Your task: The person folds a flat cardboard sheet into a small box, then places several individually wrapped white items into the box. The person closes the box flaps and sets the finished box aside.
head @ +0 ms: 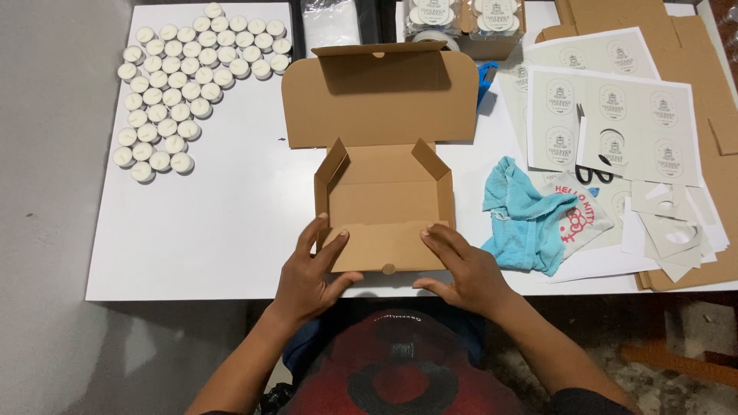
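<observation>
White table [231, 230], box [384, 207] lid away.

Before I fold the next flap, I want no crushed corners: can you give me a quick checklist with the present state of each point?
1. Both hands on the front flap: ok. The left hand and right hand press the front wall of the cardboard box.
2. Side flaps standing: ok, both lean slightly outward.
3. Lid open and out of the way: ok, it lies flat behind the box.
4. Box interior free of items: ok, only bare cardboard shows.
5. Front tab seated in its slot: cannot tell, the fingers cover the edge.
6. Blue cloth apart from the box: ok, it lies just right of it.
</observation>
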